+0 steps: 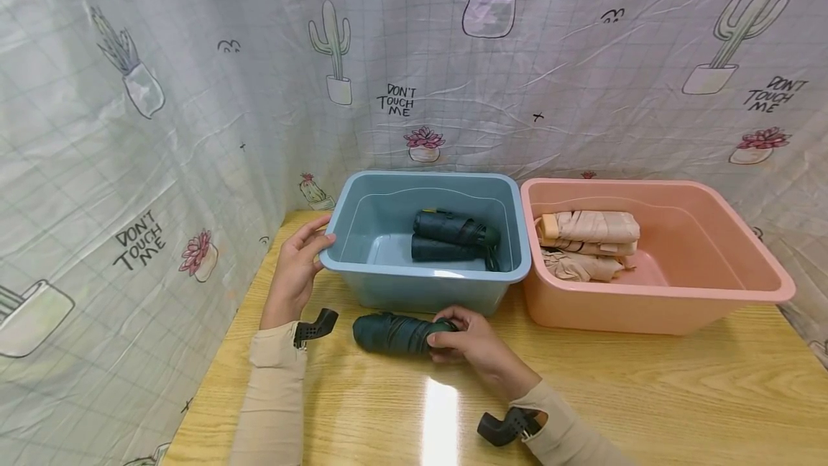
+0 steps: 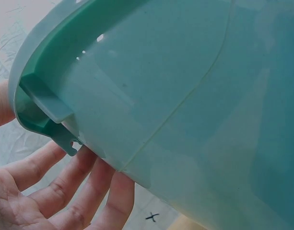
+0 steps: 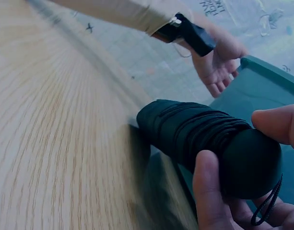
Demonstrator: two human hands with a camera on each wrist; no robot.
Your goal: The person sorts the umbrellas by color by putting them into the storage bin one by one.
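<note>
In the head view, a dark green folded umbrella (image 1: 394, 334) lies crosswise close over the table, in front of the blue bin (image 1: 423, 274). My right hand (image 1: 475, 344) grips its rounded handle end, thumb on the near side; the right wrist view shows a wrist loop hanging from the handle (image 3: 252, 163). My left hand (image 1: 299, 257) holds the bin's left rim, thumb on top and fingers (image 2: 101, 184) against the outer wall below. Inside the blue bin, two dark folded umbrellas (image 1: 453, 229) lie side by side toward the right.
A pink bin (image 1: 660, 308) stands directly right of the blue one, with several beige folded umbrellas (image 1: 595, 227) at its left end. Both bins rest on a wooden table (image 1: 362, 408). Behind and to the left hangs a cactus-print curtain (image 1: 259, 92).
</note>
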